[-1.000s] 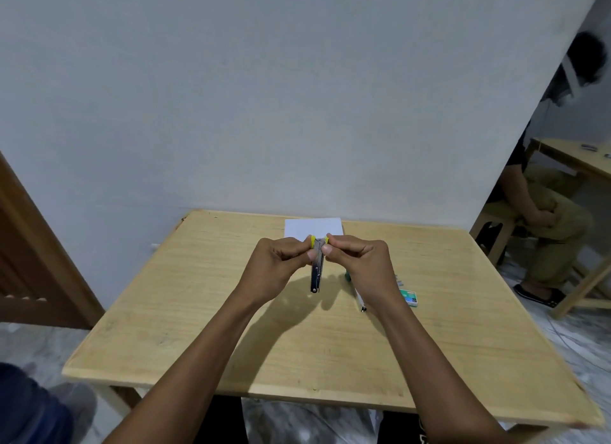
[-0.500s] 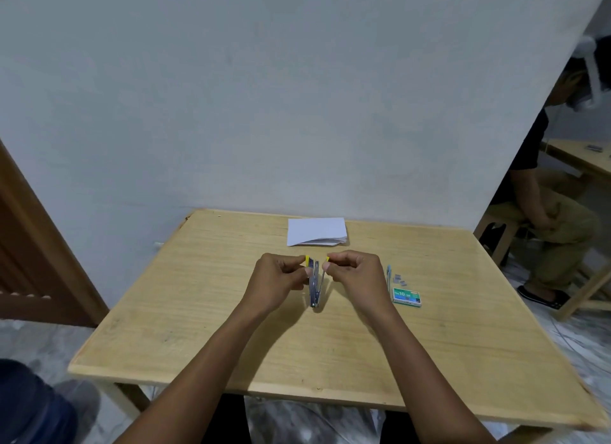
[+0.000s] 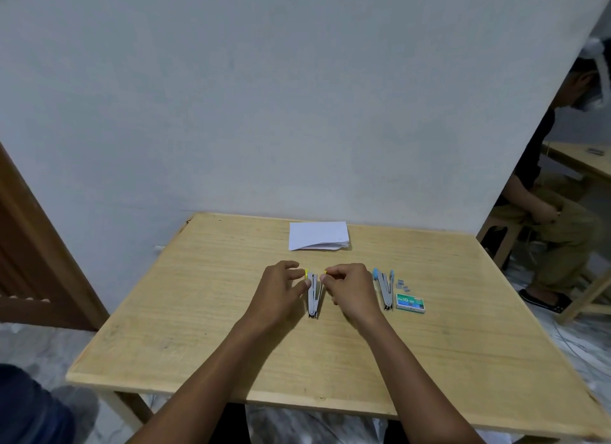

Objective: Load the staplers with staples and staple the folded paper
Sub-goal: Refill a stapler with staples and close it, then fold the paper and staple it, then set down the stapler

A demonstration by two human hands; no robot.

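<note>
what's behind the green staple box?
A few loose staple strips lie on the table just behind the green staple box, beside the blue stapler. Anything under the box is covered, and its inside cannot be seen.

yellow stapler (image 3: 313, 296) lowered onto table (image 3: 198, 311), spread open wider

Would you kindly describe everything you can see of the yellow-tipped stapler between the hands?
The yellow-tipped stapler is small, grey metal by its look, with yellow plastic ends. It rests on the wooden table, opened into a narrow V: hinge toward the person, yellow ends toward the wall. The right hand pinches the right end; the left hand touches the left arm with its thumb. Staples inside cannot be seen.
</note>
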